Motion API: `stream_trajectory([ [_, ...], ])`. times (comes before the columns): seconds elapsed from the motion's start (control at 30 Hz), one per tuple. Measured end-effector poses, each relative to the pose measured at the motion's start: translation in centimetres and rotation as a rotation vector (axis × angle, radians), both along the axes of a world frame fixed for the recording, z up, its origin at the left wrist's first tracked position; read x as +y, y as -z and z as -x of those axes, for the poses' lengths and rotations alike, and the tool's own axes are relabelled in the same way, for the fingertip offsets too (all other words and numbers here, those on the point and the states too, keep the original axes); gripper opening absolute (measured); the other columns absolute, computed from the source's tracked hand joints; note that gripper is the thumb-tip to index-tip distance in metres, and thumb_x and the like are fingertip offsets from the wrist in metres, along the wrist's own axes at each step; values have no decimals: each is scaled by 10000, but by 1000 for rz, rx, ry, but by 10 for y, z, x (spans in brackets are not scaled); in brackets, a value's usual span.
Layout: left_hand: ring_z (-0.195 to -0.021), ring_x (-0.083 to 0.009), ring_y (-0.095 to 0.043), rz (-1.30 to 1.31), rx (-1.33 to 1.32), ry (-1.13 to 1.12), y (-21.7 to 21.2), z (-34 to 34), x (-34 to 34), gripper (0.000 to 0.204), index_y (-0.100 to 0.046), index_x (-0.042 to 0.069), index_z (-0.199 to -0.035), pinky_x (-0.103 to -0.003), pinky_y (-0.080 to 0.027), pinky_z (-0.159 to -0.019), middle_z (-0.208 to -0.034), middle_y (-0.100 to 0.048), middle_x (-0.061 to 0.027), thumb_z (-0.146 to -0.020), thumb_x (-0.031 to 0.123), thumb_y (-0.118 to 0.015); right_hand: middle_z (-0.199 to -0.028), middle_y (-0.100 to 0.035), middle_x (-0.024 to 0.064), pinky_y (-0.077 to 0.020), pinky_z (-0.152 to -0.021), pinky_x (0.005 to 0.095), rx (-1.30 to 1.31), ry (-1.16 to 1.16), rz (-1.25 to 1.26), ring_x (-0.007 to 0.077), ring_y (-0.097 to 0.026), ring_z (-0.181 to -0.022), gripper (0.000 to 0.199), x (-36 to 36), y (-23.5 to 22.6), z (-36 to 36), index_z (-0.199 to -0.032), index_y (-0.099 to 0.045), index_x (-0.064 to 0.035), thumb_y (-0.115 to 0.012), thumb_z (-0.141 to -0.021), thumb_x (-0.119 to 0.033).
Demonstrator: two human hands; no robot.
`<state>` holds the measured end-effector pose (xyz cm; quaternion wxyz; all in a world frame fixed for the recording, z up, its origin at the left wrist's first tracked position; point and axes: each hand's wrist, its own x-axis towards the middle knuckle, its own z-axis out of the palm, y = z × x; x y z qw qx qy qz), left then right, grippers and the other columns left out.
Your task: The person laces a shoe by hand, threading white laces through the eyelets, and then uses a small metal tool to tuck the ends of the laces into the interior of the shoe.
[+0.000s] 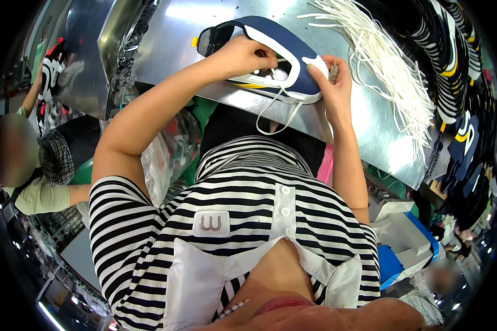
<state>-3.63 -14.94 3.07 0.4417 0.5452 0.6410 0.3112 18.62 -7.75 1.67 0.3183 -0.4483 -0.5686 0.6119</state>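
A navy and white shoe upper [268,34] with a yellow tab lies on its side at the near edge of the metal table. My left hand [251,57] reaches over its opening, fingers closed in a pinch on a white shoelace [289,117]. The lace runs out of the opening and its loose loop hangs past the table edge. At the right end of the upper, my right hand [337,83] grips it between thumb and fingers. A small silvery piece [333,73] shows by the right fingers; its kind is unclear.
A thick bundle of white laces [384,60] lies on the metal table [204,14] to the right. Stacked dark uppers [450,66] hang at the far right. A person [30,160] works at the left. A white and blue box [406,243] stands low at the right.
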Motion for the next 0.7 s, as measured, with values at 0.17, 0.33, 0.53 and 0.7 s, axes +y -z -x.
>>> stream_trajectory([
  [0.17,-780,-363,-626,-439,496,-13,-21,9,-15,73,-617,29,-836,-440,-486,-684,-806,-623,-163,-835,94,-585,-1027,-645,111,-509,-705,259,-19,-99,-4,155,-633,-881,492,-5,-8,-17,-1150,-511,-43,-811,-777,-158],
  [0.33,-770,-239,-633,-626,942,-274,-58,88,-37,99,-622,12,-975,-313,-503,-697,-921,-647,-122,-907,80,-600,-1015,-634,92,-508,-714,257,66,-87,-22,146,-622,-886,429,9,-15,-41,-1090,-521,-52,-803,-784,-161],
  [0.53,-783,-329,-613,-300,1323,-725,-49,228,-141,117,-629,12,-906,-401,-483,-708,-851,-627,-151,-901,120,-586,-952,-601,43,-462,-742,226,25,-30,-24,107,-563,-847,366,30,0,-77,-1027,-544,-62,-797,-788,-174],
  [0.7,-782,-188,-614,-511,513,-577,-72,88,-64,119,-653,10,-979,-307,-483,-718,-900,-658,-92,-919,86,-582,-917,-613,53,-464,-730,265,-125,-78,-182,134,-575,-821,354,30,0,-60,-1015,-552,-64,-777,-801,-234],
])
